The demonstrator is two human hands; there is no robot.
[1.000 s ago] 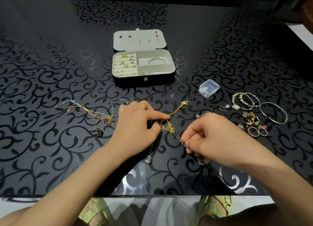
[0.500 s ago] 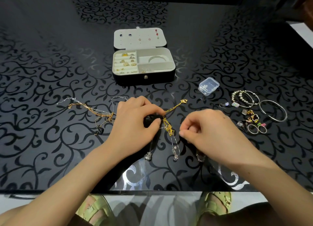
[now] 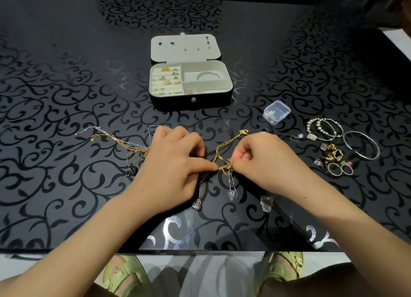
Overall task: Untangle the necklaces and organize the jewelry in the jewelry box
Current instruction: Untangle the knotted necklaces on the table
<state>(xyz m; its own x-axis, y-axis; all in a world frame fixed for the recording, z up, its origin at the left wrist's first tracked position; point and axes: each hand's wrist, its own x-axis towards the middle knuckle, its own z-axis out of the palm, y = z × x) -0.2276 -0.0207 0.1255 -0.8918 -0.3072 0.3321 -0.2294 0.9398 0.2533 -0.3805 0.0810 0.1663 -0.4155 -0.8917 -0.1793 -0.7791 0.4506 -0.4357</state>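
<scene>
A knot of gold and silver necklaces [image 3: 225, 166] lies on the black patterned table, near its front edge. My left hand [image 3: 175, 163] pinches the knot from the left. My right hand [image 3: 260, 161] pinches it from the right, fingers curled. A gold chain end [image 3: 243, 132] runs up from the knot. Three silver and clear pendants [image 3: 196, 204] hang below it on thin chains. More tangled chains [image 3: 124, 144] trail to the left of my left hand. The open jewelry box [image 3: 191, 101] stands further back, holding rings, earrings and a bangle.
A small clear plastic case [image 3: 276, 112] sits right of the box. Bracelets [image 3: 323, 130], a silver bangle [image 3: 361, 144], rings [image 3: 340, 169] and small charms lie at the right. The table's front edge [image 3: 200, 251] runs just below my forearms.
My right hand has moved left and up to the knot and now pinches it. My left hand's thumb and finger have closed on the knot's left side. A clear pendant shows below the right hand.
</scene>
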